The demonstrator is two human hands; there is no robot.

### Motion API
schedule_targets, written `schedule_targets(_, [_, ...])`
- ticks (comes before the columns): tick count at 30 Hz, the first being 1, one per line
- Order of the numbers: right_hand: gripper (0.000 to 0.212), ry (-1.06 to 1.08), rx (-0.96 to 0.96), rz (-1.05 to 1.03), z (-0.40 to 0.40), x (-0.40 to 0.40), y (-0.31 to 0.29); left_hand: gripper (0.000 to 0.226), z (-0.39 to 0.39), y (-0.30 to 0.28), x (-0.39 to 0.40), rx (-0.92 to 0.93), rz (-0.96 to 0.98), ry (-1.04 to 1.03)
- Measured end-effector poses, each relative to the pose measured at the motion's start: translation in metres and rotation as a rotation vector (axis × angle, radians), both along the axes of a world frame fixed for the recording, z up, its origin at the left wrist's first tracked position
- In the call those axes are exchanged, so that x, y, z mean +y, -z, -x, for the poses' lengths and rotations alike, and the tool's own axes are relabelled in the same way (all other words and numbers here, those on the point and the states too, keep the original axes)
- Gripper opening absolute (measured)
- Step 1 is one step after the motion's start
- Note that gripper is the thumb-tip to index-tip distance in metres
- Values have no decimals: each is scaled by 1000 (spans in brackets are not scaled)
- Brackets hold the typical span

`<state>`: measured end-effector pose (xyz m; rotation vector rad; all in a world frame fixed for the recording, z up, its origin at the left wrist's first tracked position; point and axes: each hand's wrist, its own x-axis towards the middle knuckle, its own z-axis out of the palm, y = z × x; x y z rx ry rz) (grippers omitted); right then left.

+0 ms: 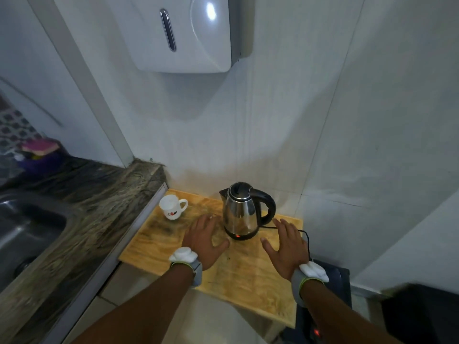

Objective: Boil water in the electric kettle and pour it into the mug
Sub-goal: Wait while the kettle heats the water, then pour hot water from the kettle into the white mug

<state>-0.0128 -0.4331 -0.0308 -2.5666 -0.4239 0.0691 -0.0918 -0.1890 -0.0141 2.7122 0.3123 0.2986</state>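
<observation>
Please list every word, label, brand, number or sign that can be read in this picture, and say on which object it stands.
No text can be read.
Mug: a small red and dark print low on its side, too small and blurred to tell whether it holds letters.
Kettle: no label shows; only a red light at its base.
Wall dispenser: no brand or words show.

Readable text: none that I can make out.
Mug (173,206): a small red and dark print on the side facing me, too small and blurred to read.
Kettle (242,212): a red light glows at the base; I see no brand or number on it.
Dispenser (183,33): plain white, unmarked.
</observation>
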Motion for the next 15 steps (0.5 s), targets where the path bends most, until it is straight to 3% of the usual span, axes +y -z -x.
schedule_targets(9, [71,46,-56,-6,-30,17,-17,68,-47,-25,20,4,2,32])
schedule_targets(15, [71,101,14,42,-46,33,-20,63,-84,-31,37,11,13,104])
